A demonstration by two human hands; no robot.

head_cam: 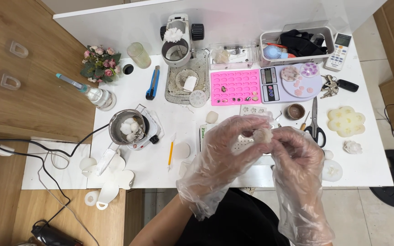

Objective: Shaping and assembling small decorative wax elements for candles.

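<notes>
White desk (pixel 379 168) w/ craft gear spread edge to edge. Back edge, center: microscope (pixel 177 41) w/ a white flower piece on top. Back right corner: grey bin (pixel 297 43) holding black cloth + small fan, remote (pixel 339 51) beside it. Just in front of the bin: scale (pixel 281 83) w/ pink/white pieces on its pan. Left of the scale: pink mold (pixel 235 86), most cavities bare, a few in the front row holding small dark bits. Left front corner: metal pot (pixel 126 126) on a small hotplate (pixel 147 130), white lumps inside, prob. wax, not fully melted as far as I can tell. Back left corner: posy (pixel 100 62), glass cup (pixel 139 54), bottle (pixel 97 96), blue cutter (pixel 152 83). Right side: scissors (pixel 315 123), keys (pixel 329 85), yellowish flower mold (pixel 346 121) near the right edge.

Hands over the front edge, center, both in loose clear gloves. Left hand (pixel 226 146) and right hand (pixel 297 152) meet at a small white piece (pixel 263 135), fingertips of both curled in and pinching it; piece is held above the desk, over a white perforated box (pixel 242 141), not resting on anything.

Progress, my read: some finished casts already sit on the scale and about the desk; the piece in hand is out of any mold and being worked by fingers. Pot contents + mostly bare pink mold suggest plenty left to pour.
</notes>
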